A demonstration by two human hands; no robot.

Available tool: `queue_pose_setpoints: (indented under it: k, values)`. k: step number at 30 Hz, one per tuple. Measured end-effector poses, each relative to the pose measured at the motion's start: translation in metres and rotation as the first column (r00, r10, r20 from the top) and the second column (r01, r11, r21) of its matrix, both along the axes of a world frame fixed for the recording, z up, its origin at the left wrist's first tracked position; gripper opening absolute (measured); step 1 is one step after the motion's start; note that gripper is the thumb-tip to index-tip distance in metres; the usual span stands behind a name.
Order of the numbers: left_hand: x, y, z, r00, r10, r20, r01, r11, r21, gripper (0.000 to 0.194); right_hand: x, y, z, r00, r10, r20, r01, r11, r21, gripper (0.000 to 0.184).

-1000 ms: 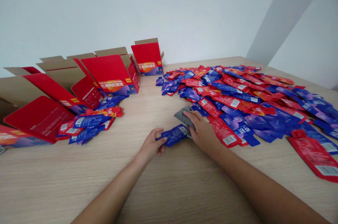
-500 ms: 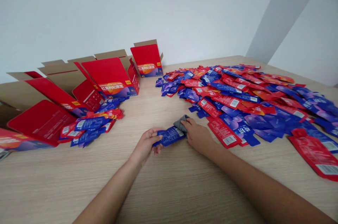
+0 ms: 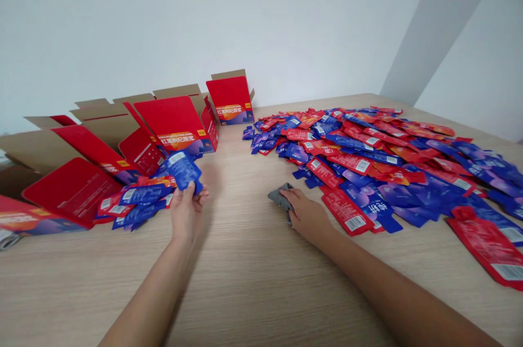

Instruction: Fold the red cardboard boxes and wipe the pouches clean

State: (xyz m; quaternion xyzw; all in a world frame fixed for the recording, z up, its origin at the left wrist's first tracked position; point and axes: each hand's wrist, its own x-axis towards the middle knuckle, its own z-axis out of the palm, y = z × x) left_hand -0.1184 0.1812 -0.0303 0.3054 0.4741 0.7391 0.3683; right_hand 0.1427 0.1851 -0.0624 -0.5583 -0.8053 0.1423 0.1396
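Between thumb and fingers, my left hand [image 3: 187, 213] grips a blue pouch [image 3: 183, 170] by one end, raised above the table at the left. Just beside it lies a small pile of blue and red pouches [image 3: 141, 194], partly behind the held one. My right hand [image 3: 308, 213] is closed on a grey cloth [image 3: 280, 196] at the middle of the table, its fingers pressing the cloth down. To the right of that hand spreads a large heap of red and blue pouches [image 3: 359, 164], with a red pouch [image 3: 347, 211] nearest to it.
Open red cartons with raised flaps stand in a row on the left, among them a front carton [image 3: 67, 192] and a middle carton [image 3: 175, 123]. Another carton [image 3: 231, 99] stands farther back by the wall. A loose red pouch [image 3: 490, 246] lies at the right edge.
My left hand has carried the blue pouch leftward and up, away from the cloth, to above the small pile. My right hand keeps the cloth in nearly the same place.
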Motion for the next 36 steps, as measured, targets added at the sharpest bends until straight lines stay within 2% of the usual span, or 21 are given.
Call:
queue_pose_setpoints:
  k: [2, 5, 7, 8, 10, 12, 14, 16, 20, 23, 26, 29, 32, 36]
  values:
    - [-0.002, 0.007, -0.009, 0.998, -0.061, 0.016, 0.062, 0.995, -0.083, 0.019, -0.001, 0.001, -0.001, 1.0, 0.003, -0.026, -0.003, 1.0, 0.003, 0.057]
    - [0.01, 0.028, -0.03, 0.972, -0.233, -0.03, 0.218, 0.943, -0.252, 0.03, -0.001, 0.004, -0.002, 0.997, 0.009, -0.075, -0.009, 1.0, -0.002, 0.056]
    - [0.023, 0.053, -0.04, 0.937, -0.305, -0.171, 0.241, 0.917, -0.317, 0.034, -0.001, 0.004, -0.001, 0.995, 0.01, -0.101, -0.011, 1.0, -0.003, 0.056]
    - [0.029, 0.068, -0.043, 0.905, -0.316, -0.284, 0.215, 0.917, -0.336, 0.035, 0.0, 0.005, -0.001, 0.994, 0.011, -0.111, -0.011, 1.0, -0.004, 0.055]
    - [0.04, 0.102, -0.046, 0.775, -0.301, -0.556, 0.106, 0.928, -0.356, 0.04, 0.0, 0.004, -0.001, 0.991, 0.01, -0.13, -0.012, 1.0, -0.009, 0.055]
    - [0.05, 0.136, -0.046, 0.578, -0.295, -0.761, 0.015, 0.936, -0.351, 0.05, 0.001, 0.004, -0.001, 0.988, 0.015, -0.155, -0.017, 1.0, -0.012, 0.056]
    - [0.059, 0.166, -0.045, 0.395, -0.317, -0.862, -0.03, 0.934, -0.357, 0.061, 0.001, 0.005, -0.002, 0.983, 0.017, -0.181, -0.019, 1.0, -0.009, 0.055]
    - [0.068, 0.19, -0.045, 0.261, -0.353, -0.899, -0.075, 0.921, -0.383, 0.071, 0.0, 0.008, -0.002, 0.979, 0.01, -0.206, -0.012, 1.0, -0.008, 0.055]
    - [0.085, 0.227, -0.045, 0.107, -0.409, -0.906, -0.129, 0.898, -0.42, 0.085, -0.002, 0.014, -0.003, 0.966, 0.001, -0.26, -0.002, 1.0, -0.005, 0.055]
    - [0.097, 0.245, -0.047, 0.01, -0.438, -0.899, -0.102, 0.894, -0.436, 0.078, -0.003, 0.018, -0.005, 0.954, -0.008, -0.301, 0.006, 1.0, -0.007, 0.054]
    - [0.106, 0.249, -0.053, -0.066, -0.39, -0.918, -0.073, 0.92, -0.385, 0.06, -0.002, 0.022, -0.01, 0.919, -0.02, -0.393, 0.022, 1.0, 0.003, 0.055]
    - [0.107, 0.234, -0.059, -0.1, -0.35, -0.931, -0.031, 0.937, -0.349, 0.052, -0.001, 0.026, -0.019, 0.836, -0.031, -0.548, 0.059, 0.998, 0.033, 0.053]
    - [0.105, 0.204, -0.062, -0.15, -0.311, -0.939, 0.047, 0.946, -0.321, 0.045, 0.0, 0.031, -0.026, 0.732, -0.038, -0.68, 0.103, 0.993, 0.056, 0.048]
    - [0.106, 0.149, -0.06, -0.221, -0.29, -0.931, 0.165, 0.93, -0.328, 0.04, 0.002, 0.034, -0.029, 0.626, -0.065, -0.777, 0.144, 0.989, 0.033, 0.044]
